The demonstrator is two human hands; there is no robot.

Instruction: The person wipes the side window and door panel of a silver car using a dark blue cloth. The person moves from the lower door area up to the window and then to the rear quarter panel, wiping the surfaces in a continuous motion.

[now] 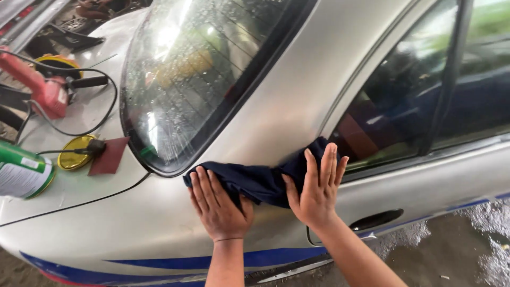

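The dark blue cloth (pixel 260 180) lies bunched against the silver car body (pixel 159 228), on the rear pillar just below the corner of the rear window (pixel 196 69) and beside the side window (pixel 404 101). Your left hand (pixel 219 204) presses flat on the left end of the cloth, its fingers (pixel 204 183) stretched out and close together, fingertips on the fabric and the palm resting on the painted panel below it. Your right hand (pixel 317 191) lies flat too, its fingers (pixel 326 162) straight and slightly spread, covering the right part of the cloth where it reaches up toward the lower edge of the side window. Neither hand is closed around the cloth; both hold it to the panel with open palms. The two hands sit near each other with a fold of cloth showing between them. Below your right wrist is the dark recessed door handle (pixel 377 219), and a blue stripe (pixel 212 261) runs along the lower body of the car. The rear window is wet with drops. On the boot lid to the left, well apart from your hands, rest a red power polisher (pixel 45 90) with its black cable (pixel 109 101), a yellow round pad (pixel 74 154), a dark red square of abrasive sheet (pixel 109 155) touching that pad, and a green and white can (pixel 24 172) lying on its side at the left edge.
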